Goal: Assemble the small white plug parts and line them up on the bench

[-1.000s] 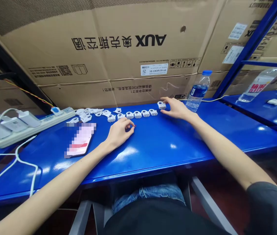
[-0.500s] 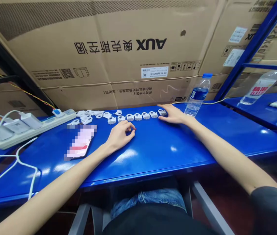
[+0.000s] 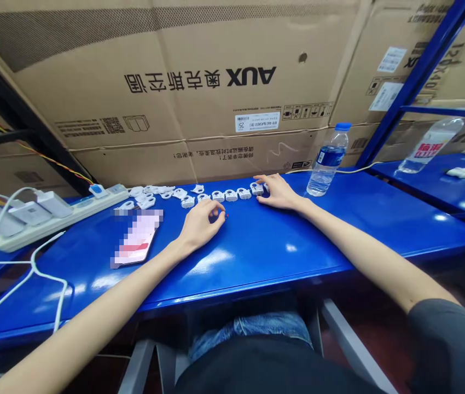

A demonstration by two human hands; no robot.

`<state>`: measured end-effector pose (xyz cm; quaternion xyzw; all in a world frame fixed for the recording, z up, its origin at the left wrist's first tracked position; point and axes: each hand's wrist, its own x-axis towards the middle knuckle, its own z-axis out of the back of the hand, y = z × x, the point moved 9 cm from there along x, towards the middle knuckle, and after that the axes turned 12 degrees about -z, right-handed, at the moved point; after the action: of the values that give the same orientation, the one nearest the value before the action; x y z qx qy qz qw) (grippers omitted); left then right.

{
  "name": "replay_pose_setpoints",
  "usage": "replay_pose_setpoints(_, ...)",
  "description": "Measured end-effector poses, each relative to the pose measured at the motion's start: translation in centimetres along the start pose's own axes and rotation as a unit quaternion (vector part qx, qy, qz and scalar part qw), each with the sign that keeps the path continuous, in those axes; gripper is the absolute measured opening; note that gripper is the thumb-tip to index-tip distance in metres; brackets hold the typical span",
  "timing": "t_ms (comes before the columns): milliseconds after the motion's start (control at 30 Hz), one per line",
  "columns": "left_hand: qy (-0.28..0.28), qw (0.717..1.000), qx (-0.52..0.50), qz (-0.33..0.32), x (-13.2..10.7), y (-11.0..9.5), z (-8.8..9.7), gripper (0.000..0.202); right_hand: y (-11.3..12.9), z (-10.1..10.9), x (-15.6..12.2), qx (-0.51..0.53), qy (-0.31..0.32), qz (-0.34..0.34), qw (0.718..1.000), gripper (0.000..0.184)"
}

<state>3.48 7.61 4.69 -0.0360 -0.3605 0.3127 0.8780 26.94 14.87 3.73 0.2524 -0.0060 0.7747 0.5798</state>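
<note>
A row of small white plastic clips (image 3: 230, 195) lies along the far edge of the blue metal table (image 3: 257, 246), with a looser heap (image 3: 146, 197) to the left. My right hand (image 3: 277, 191) sits at the row's right end, its thumb and fingers around the last clip (image 3: 266, 187), which is partly hidden. My left hand (image 3: 202, 224) rests curled on the tabletop just in front of the row. Its fingertips meet, and nothing shows between them. A pixelated phone (image 3: 137, 238) lies to the left of that hand.
A white power strip (image 3: 64, 215) with chargers and cables runs along the left. A water bottle (image 3: 328, 161) stands right of my right hand. Large AUX cardboard boxes (image 3: 199, 93) stand behind the table. A second blue table holds another bottle (image 3: 429, 146) and white pieces (image 3: 461, 172).
My right hand has moved left along the table, carrying the end clip closer to the row. My left hand has hardly moved.
</note>
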Motion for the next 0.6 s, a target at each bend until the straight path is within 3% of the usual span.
replay_pose_setpoints(133,-0.021,1.000,0.002,0.008,0.1,0.1,0.5,0.008,1.2,1.9,-0.6,0.033,-0.055,0.014,0.998,0.067)
replay_pose_setpoints(300,-0.044,0.998,-0.013,0.032,0.1,0.5,0.8,0.012,6.4,3.3,-2.8,0.087,-0.073,0.101,0.988,0.069)
replay_pose_setpoints(467,-0.080,0.996,-0.025,0.018,0.2,0.2,1.4,0.012,11.4,2.3,-5.0,0.076,-0.052,0.182,0.979,0.065)
replay_pose_setpoints(600,-0.080,0.997,-0.016,0.001,0.3,-0.1,1.5,0.008,12.4,1.6,-5.6,0.067,-0.055,0.206,0.975,0.060)
